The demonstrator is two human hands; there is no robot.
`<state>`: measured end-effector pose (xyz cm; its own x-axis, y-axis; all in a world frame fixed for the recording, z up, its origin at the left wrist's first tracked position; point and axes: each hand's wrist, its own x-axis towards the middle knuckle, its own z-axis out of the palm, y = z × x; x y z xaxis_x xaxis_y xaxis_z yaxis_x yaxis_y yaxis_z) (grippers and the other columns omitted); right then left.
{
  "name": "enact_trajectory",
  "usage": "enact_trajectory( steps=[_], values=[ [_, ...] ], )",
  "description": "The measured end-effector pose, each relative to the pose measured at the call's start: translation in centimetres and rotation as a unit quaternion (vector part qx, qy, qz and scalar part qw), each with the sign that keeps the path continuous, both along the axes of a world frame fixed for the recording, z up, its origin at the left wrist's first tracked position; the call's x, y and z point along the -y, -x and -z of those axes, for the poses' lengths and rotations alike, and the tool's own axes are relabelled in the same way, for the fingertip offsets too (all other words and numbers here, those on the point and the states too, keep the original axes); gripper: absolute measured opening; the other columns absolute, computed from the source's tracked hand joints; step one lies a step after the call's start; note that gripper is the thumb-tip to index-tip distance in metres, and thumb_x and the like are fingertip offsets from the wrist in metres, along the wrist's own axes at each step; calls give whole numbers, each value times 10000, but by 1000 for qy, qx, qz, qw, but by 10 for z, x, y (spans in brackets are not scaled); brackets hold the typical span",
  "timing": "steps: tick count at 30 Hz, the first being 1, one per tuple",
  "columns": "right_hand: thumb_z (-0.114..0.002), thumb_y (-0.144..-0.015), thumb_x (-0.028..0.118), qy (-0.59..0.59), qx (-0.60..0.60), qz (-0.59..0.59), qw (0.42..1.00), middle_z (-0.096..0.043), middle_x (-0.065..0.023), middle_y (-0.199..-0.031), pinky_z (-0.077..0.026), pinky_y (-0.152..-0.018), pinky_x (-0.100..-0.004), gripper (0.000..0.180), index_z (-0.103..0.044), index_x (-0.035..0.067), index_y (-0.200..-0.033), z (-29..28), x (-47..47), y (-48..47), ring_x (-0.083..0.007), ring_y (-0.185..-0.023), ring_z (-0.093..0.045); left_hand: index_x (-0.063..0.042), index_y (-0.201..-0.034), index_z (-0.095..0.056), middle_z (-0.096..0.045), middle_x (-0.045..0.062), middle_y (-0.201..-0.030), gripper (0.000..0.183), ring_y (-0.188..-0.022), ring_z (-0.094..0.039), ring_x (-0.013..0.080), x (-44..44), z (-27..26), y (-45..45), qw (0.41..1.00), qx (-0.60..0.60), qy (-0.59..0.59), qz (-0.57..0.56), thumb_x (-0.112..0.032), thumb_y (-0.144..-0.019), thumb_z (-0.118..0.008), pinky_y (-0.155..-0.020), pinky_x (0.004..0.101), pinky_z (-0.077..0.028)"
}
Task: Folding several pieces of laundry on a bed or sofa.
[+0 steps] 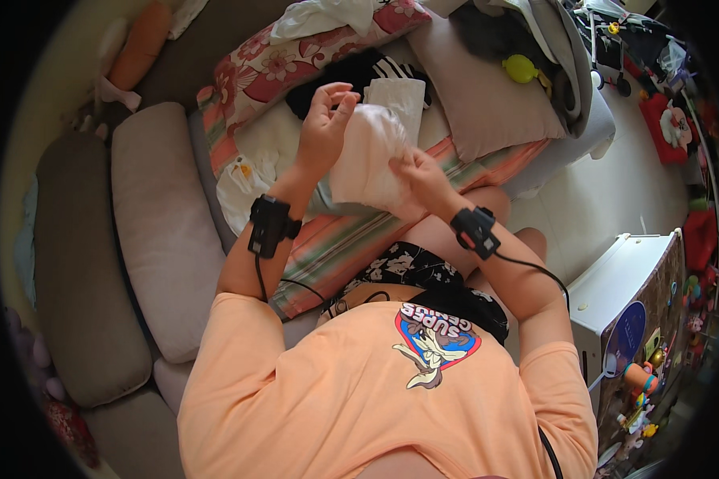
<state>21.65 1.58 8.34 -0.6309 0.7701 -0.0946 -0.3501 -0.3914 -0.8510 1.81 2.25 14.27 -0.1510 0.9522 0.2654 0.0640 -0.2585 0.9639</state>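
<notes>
A pale pinkish-white cloth (368, 158) hangs between my two hands above the sofa. My right hand (416, 170) grips its right edge with bent fingers, slightly blurred. My left hand (329, 123) is raised at the cloth's upper left, fingers curled and thumb up; whether it pinches the cloth I cannot tell. Just behind lies a folded white cloth (408, 99), beside a black garment with white stripes (389, 67). A crumpled white cloth with a small yellow print (236, 188) rests left of my left forearm. Beneath everything is a striped orange and green cover (329, 251).
A floral pillow (275, 66) and a pink-grey cushion (485, 90) bearing a lime-green round object (520, 69) lie on the far side. Long sofa cushions (162, 233) stand at left. A white cabinet (620, 269) with toys on top is at right. Cables run from both wrist devices.
</notes>
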Motion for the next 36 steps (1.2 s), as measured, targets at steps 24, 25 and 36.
enact_trajectory(
  steps=[24,25,36],
  values=[
    [-704,-830,137,-114,53,61,990,-651,-62,-972,-517,-707,-261,327,-605,-28,-1094,-47,-60,39,-115,-816,-617,3,-1336,-422,-536,78,-1252,810,-1161,-503,177,0,36,10,949,132,254,132,-556,-801,-662,-990,338,-388],
    [-704,-821,135,-122,34,48,991,-651,-55,-978,-513,-722,-260,336,-606,-19,-1103,-53,-53,45,-105,-829,-615,-2,-1341,-417,-541,79,-1255,796,-1171,-502,187,13,20,17,944,141,256,152,-538,-807,-665,-990,348,-396],
    [-705,-779,59,-9,-33,-30,999,-580,-73,-1145,-469,-880,-291,565,-448,-10,-1278,-44,35,102,-132,-1019,-559,-33,-1353,-380,-538,130,-1249,680,-1133,-554,268,140,30,62,871,414,247,94,-246,-797,-710,-968,405,-469]
  ],
)
